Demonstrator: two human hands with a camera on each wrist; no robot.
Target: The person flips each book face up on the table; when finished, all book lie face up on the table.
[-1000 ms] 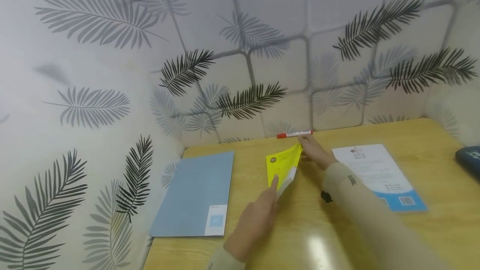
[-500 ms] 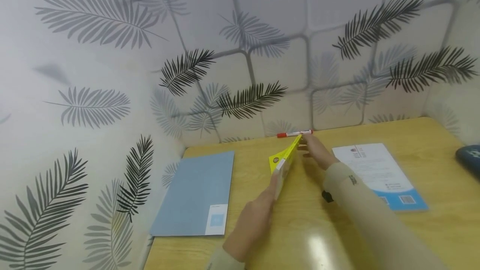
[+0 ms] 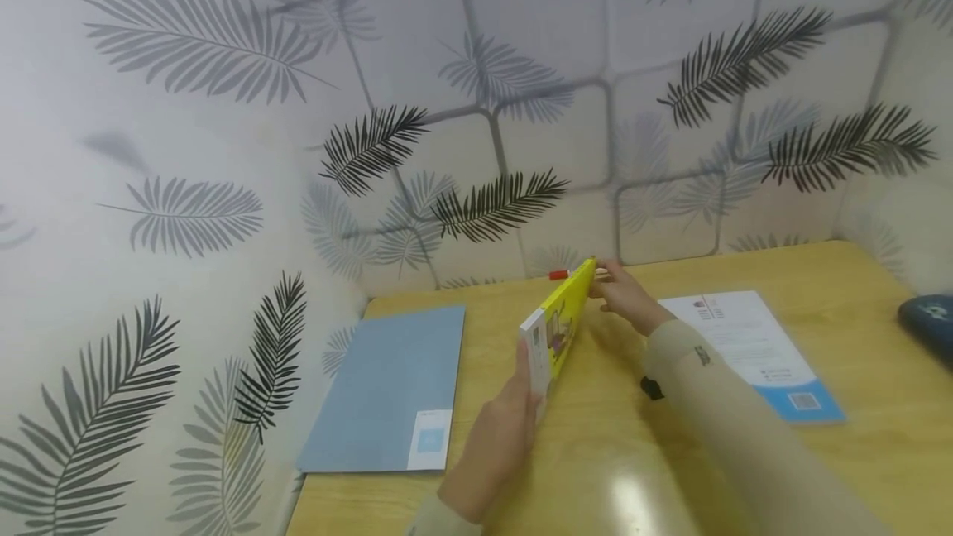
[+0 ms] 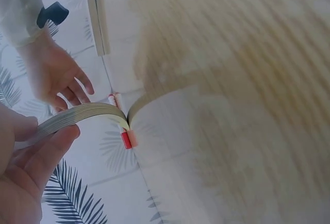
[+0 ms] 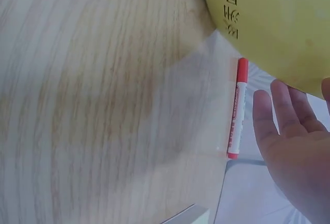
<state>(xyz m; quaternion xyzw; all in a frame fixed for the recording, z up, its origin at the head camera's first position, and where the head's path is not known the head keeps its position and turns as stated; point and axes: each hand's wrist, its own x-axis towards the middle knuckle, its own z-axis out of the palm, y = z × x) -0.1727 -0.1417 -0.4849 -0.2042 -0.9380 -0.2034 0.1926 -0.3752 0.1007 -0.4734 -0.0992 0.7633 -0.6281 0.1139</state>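
A yellow softcover book [image 3: 570,300] stands tilted up on edge between both hands, its cover picture turned to the right. My left hand [image 3: 493,441] grips the book's near end, thumb on one side and fingers on the other. In the left wrist view its page edges [image 4: 85,111] bow in a curve. My right hand [image 3: 629,300] is at the far top corner. In the right wrist view, the thumb overlaps the yellow cover [image 5: 283,28] while other fingers reach behind its edge. Beyond the book lies a red-and-white marker [image 5: 237,113], partly hidden in the head view.
A light blue folder [image 3: 390,387] with a white label lies on the wooden table [image 3: 596,453] to the left. To the right is a white-and-blue booklet [image 3: 733,325], partly behind my right sleeve. A dark blue case [image 3: 926,325] sits at the right edge. The leaf-patterned wall [image 3: 551,139] borders the table's back.
The book has swung from lying slanted with its plain yellow side showing to standing on edge, picture side to the right. The left hand turned with it; the right hand stayed by the far corner.
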